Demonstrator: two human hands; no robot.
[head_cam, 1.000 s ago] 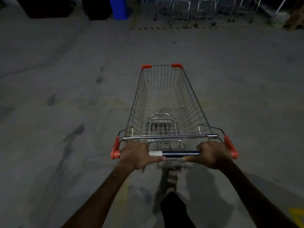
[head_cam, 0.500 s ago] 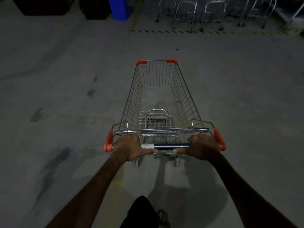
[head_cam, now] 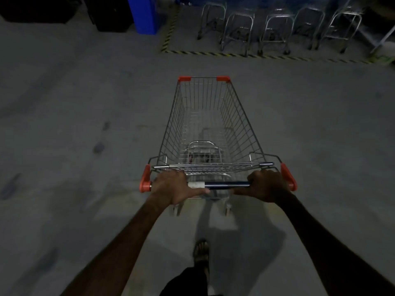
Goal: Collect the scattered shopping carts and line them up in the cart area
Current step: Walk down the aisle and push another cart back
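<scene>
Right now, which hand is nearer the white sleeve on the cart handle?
Left. The left hand grips the handle bar right beside the white sleeve, touching its end. The right hand grips the far end, with the dark stretch of bar between.

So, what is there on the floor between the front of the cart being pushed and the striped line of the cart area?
Only bare concrete floor lies between the cart and the striped line, as the head view shows.

Dim light. Grey concrete floor (head_cam: 85, 103), dark stains at left. Far: yellow-black hazard tape (head_cam: 235, 54) edging floor bay, blue panel (head_cam: 144, 14), black bins (head_cam: 111, 13) at left.
</scene>
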